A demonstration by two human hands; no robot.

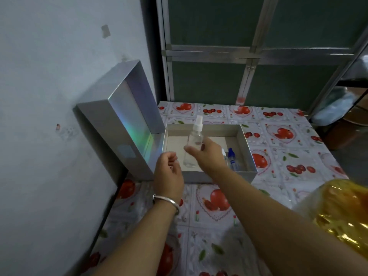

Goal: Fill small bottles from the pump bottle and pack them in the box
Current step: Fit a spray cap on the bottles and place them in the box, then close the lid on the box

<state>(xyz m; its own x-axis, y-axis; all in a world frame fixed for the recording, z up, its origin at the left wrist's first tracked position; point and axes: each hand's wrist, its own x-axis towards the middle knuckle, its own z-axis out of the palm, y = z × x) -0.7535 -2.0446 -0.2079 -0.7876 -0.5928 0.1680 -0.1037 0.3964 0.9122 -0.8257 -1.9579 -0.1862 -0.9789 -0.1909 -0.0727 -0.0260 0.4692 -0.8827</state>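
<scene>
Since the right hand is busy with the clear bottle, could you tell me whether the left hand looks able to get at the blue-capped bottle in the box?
Probably not directly: the right hand and its clear bottle lie between the left hand and the blue-capped bottle.

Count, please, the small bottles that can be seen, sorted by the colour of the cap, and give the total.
White cap: 2, the clear spray bottle that the right hand holds upright over the silver box, and one lying in the box, mostly hidden by the hand.
Blue cap: 1, a bottle lying in the box.
Total: 3
</scene>
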